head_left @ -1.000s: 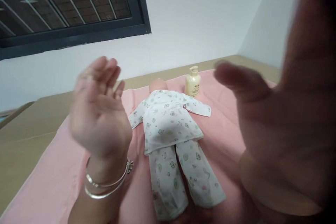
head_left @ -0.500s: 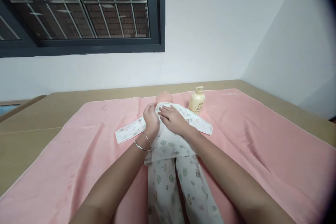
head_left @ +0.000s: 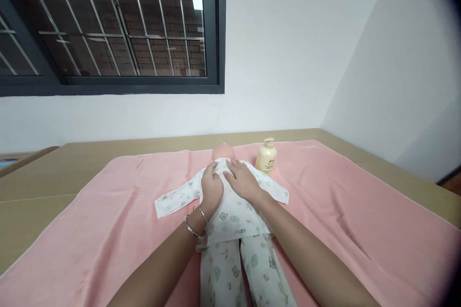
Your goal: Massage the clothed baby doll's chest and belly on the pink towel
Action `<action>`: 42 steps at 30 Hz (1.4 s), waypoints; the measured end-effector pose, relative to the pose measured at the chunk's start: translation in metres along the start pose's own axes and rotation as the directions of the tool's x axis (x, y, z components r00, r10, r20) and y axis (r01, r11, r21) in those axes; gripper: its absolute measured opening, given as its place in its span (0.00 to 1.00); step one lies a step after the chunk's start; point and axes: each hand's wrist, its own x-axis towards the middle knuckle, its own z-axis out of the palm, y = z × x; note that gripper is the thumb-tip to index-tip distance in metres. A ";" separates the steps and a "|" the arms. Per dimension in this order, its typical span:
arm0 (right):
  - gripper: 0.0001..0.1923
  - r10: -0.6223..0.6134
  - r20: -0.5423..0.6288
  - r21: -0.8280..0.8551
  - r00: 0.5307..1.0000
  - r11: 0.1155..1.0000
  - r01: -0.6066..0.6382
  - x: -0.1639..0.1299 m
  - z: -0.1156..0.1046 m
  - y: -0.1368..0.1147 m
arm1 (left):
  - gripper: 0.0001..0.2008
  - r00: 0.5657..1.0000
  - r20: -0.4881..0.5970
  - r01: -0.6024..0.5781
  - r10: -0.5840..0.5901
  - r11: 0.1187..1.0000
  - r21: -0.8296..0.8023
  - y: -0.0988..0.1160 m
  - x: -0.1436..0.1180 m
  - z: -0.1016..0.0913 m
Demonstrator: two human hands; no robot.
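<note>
Both hands, left hand (head_left: 211, 188) and right hand (head_left: 244, 181), lie flat together on the doll (head_left: 230, 204); bottle (head_left: 266, 156) near the towel's (head_left: 108, 230) far edge.

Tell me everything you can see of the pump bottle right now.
The pump bottle is small, cream-yellow and plastic-looking, with a matching pump head and a faint label too small to read. It stands upright on the pink towel, beside the doll's head on the far side of the table. Neither hand touches it.

Head-worn view, forward-down over the doll (head_left: 230, 211)
</note>
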 end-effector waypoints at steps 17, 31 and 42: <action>0.17 0.122 -0.061 -0.157 0.991 0.979 -0.130 -0.011 -0.012 -0.026 | 0.20 0.919 0.368 -0.346 0.141 0.736 0.581 0.006 0.014 -0.012; 0.19 0.080 -0.111 -0.176 0.991 0.979 -0.098 -0.003 -0.002 -0.010 | 0.17 0.889 0.428 -0.424 0.161 0.642 0.639 0.024 0.003 -0.018; 0.20 0.094 -0.062 -0.100 0.994 0.990 -0.100 -0.001 -0.002 0.000 | 0.18 0.951 0.281 -0.275 0.130 0.770 0.575 0.000 0.006 -0.008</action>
